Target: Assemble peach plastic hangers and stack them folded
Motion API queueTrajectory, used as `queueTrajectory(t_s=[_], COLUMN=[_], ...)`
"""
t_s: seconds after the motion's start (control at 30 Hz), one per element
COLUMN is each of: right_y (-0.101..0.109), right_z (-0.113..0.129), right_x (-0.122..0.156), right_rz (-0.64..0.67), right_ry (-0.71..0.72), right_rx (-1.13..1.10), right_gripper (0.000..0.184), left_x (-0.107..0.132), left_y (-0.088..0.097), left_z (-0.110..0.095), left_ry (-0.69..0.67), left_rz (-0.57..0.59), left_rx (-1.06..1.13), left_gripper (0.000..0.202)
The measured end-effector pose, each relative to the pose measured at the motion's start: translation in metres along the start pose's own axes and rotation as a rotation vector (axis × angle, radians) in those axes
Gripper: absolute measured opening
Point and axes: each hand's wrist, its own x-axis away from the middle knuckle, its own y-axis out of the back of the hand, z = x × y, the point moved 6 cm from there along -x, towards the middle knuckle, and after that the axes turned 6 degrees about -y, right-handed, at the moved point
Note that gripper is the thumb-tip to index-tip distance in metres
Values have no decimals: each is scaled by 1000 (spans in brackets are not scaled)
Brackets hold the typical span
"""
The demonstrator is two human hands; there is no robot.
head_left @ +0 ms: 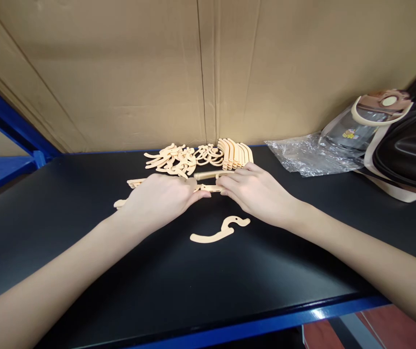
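Both hands meet over the middle of the black table. My left hand (160, 196) is closed, thumb and fingers pinching one end of a beige plastic hanger piece (212, 188). On its other end my right hand (256, 194) is closed too, the thumb below and fingers above. Fingers cover much of this piece. Just behind it lies a tan bar-like piece (208, 175), partly hidden by the right fingers. In front rests a loose hook-shaped hanger arm (211, 237). More beige pieces (135, 182) stick out from behind my left hand and wrist.
A heap of hook-shaped pieces (173, 159) and a row of stacked curved arms (235, 154) lie at the back against the cardboard wall (138, 72). To the right are a clear plastic bag (298, 157), a strapped bottle (371, 121) and a dark bag (411, 145).
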Motion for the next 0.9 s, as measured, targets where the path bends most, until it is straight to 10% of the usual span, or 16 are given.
queueTrajectory(t_s=[0.9], right_y=[-1], right_z=[1], right_x=[1], right_rz=[7], right_ry=[21], right_rx=[68], right_gripper=[14], left_x=[0], left_y=[-2], left_z=[0], left_ry=[-74], left_rz=[-40], left_rx=[76], left_gripper=[49])
